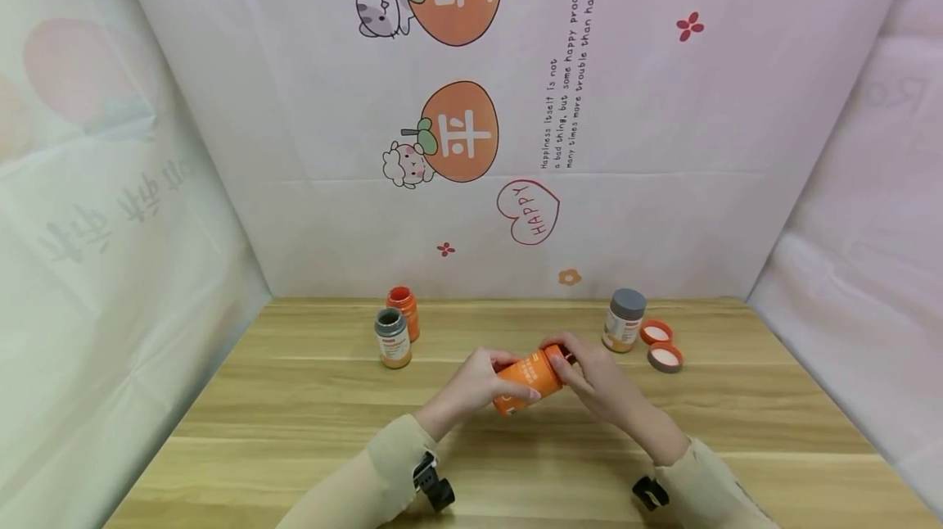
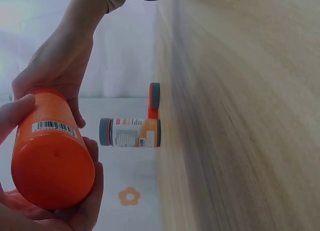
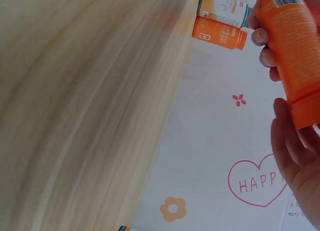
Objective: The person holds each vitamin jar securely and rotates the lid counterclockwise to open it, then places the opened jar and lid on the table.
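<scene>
**A:** Item in hand?

**B:** One orange plastic bottle [image 1: 526, 382], round-bodied, tilted; lower centre of the head view, above the wooden table [image 1: 295, 422]. Its orange plastic cap [image 3: 306, 110] sits at the neck.

**A:** Grips?

**B:** Left hand [image 1: 477, 383]: fingers and thumb closed round the body. Right hand [image 1: 602, 382]: fingers and thumb set narrowly about the cap.

**A:** Step?

**B:** Judged: working the cap, more likely off than on. Compare, left of centre, two upright uncapped containers: a grey-necked jar with white label [image 1: 394, 342], an orange plastic jar [image 1: 413, 320] behind it. Right of centre, lying lining upward: an orange-rimmed loose cap [image 1: 656, 332] and a grey-rimmed loose cap [image 1: 665, 358], near an upright grey-lidded jar [image 1: 623, 324].

**A:** Next move calls for?

**B:** Probably a firm left hold against a right-hand twist, the mouth kept raised in case the cap frees suddenly.

**A:** Defects of view?

**B:** Direction of turn, looseness of thread: cannot tell. Left wrist view: base foremost, cap largely hidden. Right wrist view: bottle cropped at upper edge, right hand at right edge; a dark sliver [image 3: 124, 228] at lower edge, unidentified. Contents of the uncapped containers: not made out.
</scene>
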Demonstrator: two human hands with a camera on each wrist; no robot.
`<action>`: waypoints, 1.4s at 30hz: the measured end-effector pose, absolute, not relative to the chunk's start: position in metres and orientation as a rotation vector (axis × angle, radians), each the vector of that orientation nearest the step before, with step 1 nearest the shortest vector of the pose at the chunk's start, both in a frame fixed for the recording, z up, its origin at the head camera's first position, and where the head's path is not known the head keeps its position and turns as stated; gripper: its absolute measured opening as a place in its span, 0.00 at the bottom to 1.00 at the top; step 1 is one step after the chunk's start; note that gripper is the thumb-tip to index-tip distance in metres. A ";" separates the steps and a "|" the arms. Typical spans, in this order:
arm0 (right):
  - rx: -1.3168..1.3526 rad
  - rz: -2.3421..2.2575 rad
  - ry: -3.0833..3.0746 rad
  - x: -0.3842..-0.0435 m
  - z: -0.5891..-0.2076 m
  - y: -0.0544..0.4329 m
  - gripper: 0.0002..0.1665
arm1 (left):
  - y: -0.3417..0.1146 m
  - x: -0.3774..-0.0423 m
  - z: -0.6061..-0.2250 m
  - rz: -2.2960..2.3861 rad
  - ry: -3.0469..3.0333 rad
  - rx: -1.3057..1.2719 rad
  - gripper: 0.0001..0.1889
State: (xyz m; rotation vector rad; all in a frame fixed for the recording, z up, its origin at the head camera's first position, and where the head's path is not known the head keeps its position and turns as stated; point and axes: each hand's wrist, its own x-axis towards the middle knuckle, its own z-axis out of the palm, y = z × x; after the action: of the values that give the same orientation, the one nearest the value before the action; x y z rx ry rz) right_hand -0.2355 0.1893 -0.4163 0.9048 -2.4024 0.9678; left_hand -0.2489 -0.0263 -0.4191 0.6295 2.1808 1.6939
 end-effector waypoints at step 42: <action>0.327 1.659 -2.757 -0.233 -0.403 0.182 0.29 | -0.020 -0.239 -0.425 1.571 2.798 0.740 0.29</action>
State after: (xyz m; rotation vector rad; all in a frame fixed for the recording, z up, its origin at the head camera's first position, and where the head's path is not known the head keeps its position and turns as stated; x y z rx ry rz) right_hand -0.2334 0.1823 -0.4027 0.3270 -2.7570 1.6595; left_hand -0.2388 -0.0204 -0.4254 0.7396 2.7975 1.5713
